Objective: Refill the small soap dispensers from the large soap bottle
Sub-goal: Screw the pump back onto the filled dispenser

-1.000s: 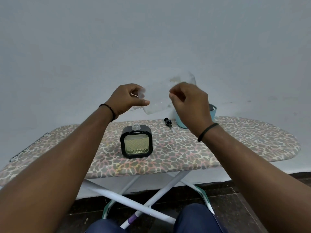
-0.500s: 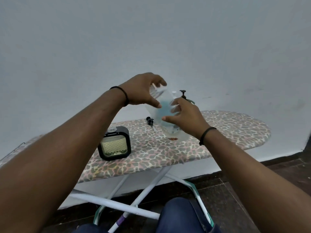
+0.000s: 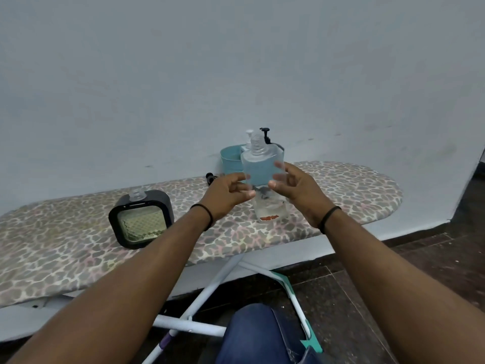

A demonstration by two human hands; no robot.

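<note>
Currently we hold both hands, left hand [image 3: 227, 193] and right hand [image 3: 294, 185], loosely spread beside the uncapped, clear blue-labelled large soap bottle [image 3: 263, 172] at frame centre; a careless nudge could topple and spill it.

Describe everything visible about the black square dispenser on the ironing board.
The black square dispenser stands upright on the leopard-print ironing board, to the left of both hands. It looks like glossy black plastic with rounded corners, framing a clear front window that shows yellowish-green liquid with a diamond pattern. A clear threaded neck rises from its top, open, with no pump fitted. Nothing but the board touches it.
</note>
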